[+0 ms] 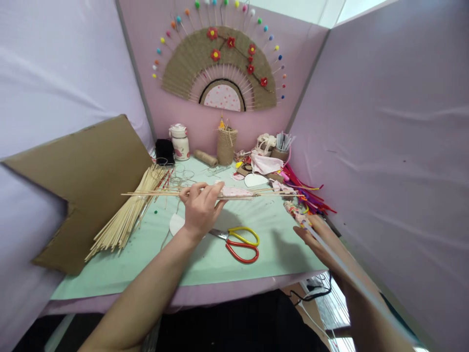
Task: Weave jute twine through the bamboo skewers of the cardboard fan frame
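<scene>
My left hand is closed around the middle of a flat piece made of thin bamboo sticks, which lies level above the table. Pink-and-white fabric covers part of it, just right of my fingers. On the right, my right hand grips what looks like a glue gun in a patterned wrap. A long translucent glue stick runs back from it over my forearm. The glue gun's tip is apart from the fabric piece. Scissors with one yellow and one red handle lie below my left hand.
Loose bamboo sticks and a large cardboard sheet are at left. Along the back stand a white bottle, a twine roll and a twine-wrapped holder. Coloured pipe cleaners lie at right. A decorated fan hangs behind.
</scene>
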